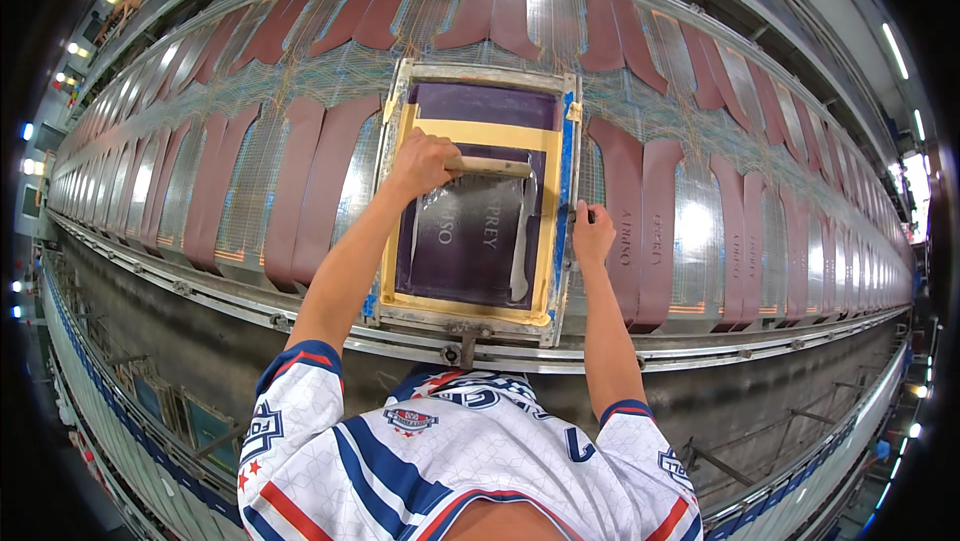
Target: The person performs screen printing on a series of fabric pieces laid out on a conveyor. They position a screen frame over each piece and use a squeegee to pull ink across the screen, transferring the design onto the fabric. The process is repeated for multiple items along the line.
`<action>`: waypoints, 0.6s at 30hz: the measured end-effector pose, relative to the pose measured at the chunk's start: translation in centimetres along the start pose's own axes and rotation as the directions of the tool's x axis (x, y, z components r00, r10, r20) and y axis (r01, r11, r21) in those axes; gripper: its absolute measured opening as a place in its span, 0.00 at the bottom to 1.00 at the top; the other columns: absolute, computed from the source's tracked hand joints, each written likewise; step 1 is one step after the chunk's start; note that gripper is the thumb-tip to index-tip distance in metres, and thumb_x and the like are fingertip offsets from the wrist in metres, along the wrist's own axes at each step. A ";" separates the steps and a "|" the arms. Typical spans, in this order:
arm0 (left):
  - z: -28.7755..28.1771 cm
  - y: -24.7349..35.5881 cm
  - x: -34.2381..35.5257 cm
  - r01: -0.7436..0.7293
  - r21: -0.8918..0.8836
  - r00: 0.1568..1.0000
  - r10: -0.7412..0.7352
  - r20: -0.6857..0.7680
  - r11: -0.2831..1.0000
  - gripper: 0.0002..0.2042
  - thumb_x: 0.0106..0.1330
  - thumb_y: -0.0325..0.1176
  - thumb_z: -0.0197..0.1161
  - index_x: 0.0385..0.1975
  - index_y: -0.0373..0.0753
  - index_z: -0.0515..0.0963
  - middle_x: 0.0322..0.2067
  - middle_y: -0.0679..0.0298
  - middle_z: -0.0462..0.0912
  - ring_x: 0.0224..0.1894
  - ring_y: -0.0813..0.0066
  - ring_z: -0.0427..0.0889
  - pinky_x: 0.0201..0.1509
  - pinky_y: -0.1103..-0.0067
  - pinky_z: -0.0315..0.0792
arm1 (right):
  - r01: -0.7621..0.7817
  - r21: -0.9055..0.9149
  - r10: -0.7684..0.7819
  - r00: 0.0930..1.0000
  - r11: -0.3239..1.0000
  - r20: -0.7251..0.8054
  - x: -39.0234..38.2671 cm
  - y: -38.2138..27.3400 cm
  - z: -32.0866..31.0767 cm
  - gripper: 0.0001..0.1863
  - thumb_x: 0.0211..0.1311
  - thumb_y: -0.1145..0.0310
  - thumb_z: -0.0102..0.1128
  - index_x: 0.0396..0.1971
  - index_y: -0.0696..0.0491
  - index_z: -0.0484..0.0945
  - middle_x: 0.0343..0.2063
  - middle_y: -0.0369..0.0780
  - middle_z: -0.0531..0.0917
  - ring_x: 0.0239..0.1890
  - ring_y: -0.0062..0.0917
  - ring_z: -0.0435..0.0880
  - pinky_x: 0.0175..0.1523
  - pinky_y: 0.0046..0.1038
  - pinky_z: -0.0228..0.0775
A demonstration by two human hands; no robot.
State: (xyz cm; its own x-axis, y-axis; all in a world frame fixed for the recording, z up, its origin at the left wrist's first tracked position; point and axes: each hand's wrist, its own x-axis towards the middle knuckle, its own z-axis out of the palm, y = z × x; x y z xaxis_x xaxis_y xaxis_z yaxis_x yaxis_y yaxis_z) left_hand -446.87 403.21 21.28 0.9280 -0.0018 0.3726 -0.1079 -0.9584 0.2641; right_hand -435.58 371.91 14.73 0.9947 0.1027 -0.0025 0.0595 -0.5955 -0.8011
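A screen printing frame [462, 327] lies over the long table in front of me, with yellow and blue tape along its borders and a dark purple mesh [470, 286]. My left hand [425, 163] is wrapped around the left end of a squeegee [498, 168], whose pale handle lies crosswise on the upper part of the mesh. A wet-looking film and pale lettering show on the mesh below it; a grey streak of ink [520, 271] runs down its right side. Against the frame's right edge, my right hand [592, 231] is closed with curled fingers, which partly hide the grip.
Dull maroon cut pieces [325, 191] lie in two long rows on the table. Those just right of the frame [640, 231] carry dark lettering. A metal rail [690, 349] runs along the near edge, with a walkway [790, 391] below it.
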 end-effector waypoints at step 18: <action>-10.0 -3.4 -25.5 0.208 0.091 0.965 -0.219 0.142 0.974 0.14 0.40 0.29 0.69 0.31 0.47 0.81 0.32 0.71 0.80 0.39 0.69 0.79 0.48 0.71 0.68 | 0.137 0.053 -0.138 0.990 0.989 0.009 -7.3 -9.1 16.3 0.15 0.64 0.58 0.62 0.29 0.57 0.80 0.28 0.46 0.85 0.33 0.42 0.85 0.41 0.40 0.73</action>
State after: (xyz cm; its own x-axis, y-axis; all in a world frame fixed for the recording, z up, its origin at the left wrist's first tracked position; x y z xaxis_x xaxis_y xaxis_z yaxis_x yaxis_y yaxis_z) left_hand -473.68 409.39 19.78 0.9700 0.1678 0.1757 0.1200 -0.9598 0.2538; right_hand -444.79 389.60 12.28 0.9762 0.1913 0.1023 0.1908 -0.5324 -0.8247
